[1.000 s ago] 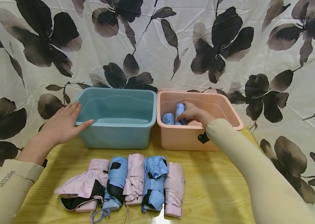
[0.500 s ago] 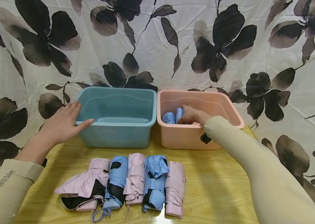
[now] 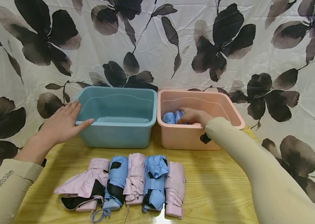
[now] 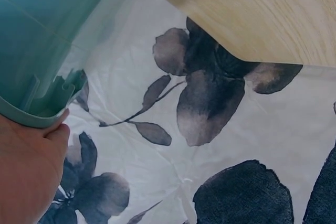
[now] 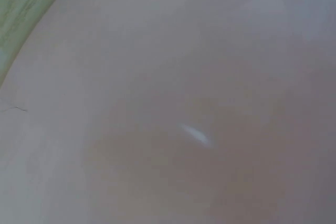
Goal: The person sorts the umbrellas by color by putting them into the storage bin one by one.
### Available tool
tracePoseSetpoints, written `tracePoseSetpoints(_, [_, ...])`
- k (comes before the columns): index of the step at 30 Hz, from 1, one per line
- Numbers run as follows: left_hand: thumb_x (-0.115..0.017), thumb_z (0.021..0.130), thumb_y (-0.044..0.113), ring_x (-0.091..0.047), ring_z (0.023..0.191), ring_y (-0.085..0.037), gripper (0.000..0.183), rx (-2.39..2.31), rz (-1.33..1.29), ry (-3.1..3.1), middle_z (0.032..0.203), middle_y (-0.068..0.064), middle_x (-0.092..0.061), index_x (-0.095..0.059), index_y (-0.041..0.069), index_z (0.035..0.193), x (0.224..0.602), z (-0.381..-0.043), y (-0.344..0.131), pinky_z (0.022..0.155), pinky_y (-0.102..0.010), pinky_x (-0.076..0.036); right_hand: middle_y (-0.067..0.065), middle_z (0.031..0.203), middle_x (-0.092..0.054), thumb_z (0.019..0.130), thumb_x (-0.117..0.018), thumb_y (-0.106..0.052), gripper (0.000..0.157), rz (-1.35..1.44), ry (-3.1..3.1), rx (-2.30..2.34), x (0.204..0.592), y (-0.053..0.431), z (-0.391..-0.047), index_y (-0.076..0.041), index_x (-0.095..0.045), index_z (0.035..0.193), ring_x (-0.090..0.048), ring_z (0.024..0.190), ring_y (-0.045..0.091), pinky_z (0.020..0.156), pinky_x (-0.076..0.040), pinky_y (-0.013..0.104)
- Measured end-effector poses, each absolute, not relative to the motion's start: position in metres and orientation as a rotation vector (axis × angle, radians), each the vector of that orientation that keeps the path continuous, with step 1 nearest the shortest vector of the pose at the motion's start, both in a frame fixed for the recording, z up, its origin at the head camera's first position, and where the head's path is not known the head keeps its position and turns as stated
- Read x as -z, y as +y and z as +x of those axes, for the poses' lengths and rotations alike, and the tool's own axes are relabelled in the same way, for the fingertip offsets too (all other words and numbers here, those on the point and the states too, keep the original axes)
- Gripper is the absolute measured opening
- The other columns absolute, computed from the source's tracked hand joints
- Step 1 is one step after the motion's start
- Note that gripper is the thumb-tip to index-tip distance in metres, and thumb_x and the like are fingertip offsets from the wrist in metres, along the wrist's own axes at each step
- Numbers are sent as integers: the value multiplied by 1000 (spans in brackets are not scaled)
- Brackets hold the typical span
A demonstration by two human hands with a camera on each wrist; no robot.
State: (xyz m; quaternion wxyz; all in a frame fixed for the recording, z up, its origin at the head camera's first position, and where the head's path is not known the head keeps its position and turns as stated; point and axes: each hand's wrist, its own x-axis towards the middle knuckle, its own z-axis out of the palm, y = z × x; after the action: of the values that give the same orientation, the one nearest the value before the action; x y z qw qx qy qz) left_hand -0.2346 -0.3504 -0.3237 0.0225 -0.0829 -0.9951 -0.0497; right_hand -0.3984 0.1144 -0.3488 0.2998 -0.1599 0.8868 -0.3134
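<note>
My left hand (image 3: 62, 124) rests with straight fingers on the left rim of a teal plastic bin (image 3: 115, 135), its thumb lying along the front edge. The left wrist view shows this hand (image 4: 29, 169) at the bin's rim (image 4: 37, 120). My right hand (image 3: 192, 116) is down inside a peach plastic bin (image 3: 188, 138), its fingers around a blue folded umbrella (image 3: 178, 115). Left of that umbrella lies another rolled blue umbrella (image 3: 169, 118). The bin's front wall hides the lower parts of both. A blurred pale pink surface (image 5: 157, 77) fills most of the right wrist view.
In front of the bins, several folded pink and blue umbrellas lie side by side on the wooden table (image 3: 216, 186). The leftmost pink umbrella (image 3: 86, 186) has loose, spread fabric. A floral cloth (image 3: 174, 46) hangs behind the bins, which stand side by side.
My right hand has lowered the blue umbrella deeper into the peach bin, beside the other blue one. The left hand keeps its place on the teal bin.
</note>
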Motion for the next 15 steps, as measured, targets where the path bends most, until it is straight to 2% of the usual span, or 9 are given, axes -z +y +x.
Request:
tracePoseSetpoints(6, [-40,105,66,-7,155,-54,101,150,-257,-3052,167,-36,-7,-15,-16,159,326,-228,-349,124,-67,-7,20,155,-42,91,-73,-24,91,-434,2358,721,348,118,-400,-7,-24,166,-57,114,29,99,-54,38])
tracePoseSetpoints(9, [-40,105,66,-6,154,-56,101,155,-253,-3046,167,-37,-6,-14,-16,159,329,-226,-348,123,-68,-7,20,150,-48,94,-71,-31,87,-396,2398,706,345,117,-394,-8,-27,165,-60,113,31,97,-56,42])
tracePoseSetpoints(11, [-40,105,66,-7,154,-56,102,156,-251,-3036,167,-37,-6,-14,-16,159,332,-224,-347,123,-69,-8,20,151,-48,97,-69,-32,83,-353,2416,725,342,116,-388,-9,-28,165,-60,120,36,100,-55,47])
tracePoseSetpoints(15, [-38,105,66,-9,153,-57,101,143,-259,-3004,166,-38,-8,-15,-17,158,337,-223,-347,123,-69,-9,19,162,-40,98,-68,-31,80,-365,2459,807,339,117,-381,-7,-30,164,-54,134,42,103,-53,52])
